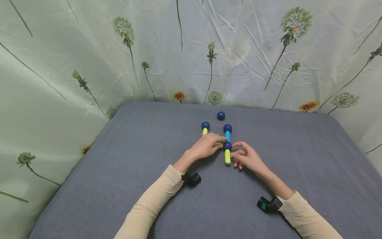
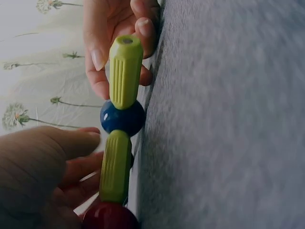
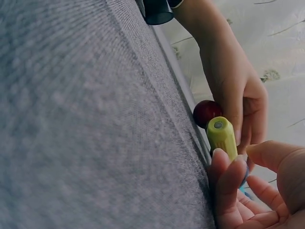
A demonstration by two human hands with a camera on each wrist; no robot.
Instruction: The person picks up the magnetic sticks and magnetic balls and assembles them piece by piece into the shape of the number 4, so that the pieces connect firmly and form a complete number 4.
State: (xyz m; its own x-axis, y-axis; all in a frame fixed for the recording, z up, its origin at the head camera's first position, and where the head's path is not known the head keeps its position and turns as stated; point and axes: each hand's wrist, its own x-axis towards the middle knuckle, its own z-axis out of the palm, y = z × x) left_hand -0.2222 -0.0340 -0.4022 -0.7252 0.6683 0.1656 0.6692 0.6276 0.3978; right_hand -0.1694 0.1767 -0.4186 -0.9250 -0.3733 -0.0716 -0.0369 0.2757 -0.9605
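A dark blue ball joins several ribbed magnetic building sticks on the grey surface. One yellow-green stick points toward me, its end showing a grey metal dot. A light blue stick runs away from it to another blue ball. My left hand pinches around the joining ball from the left, above a second yellow-green stick that ends at a red ball. From the head, the left hand hides the red ball. My right hand lies to the right with loosely bent fingers beside the near stick.
Left of the joined pieces, a blue ball tops a yellow-green stick, partly covered by the left hand. A single blue ball lies farther back. Behind the surface hangs a flower-printed curtain.
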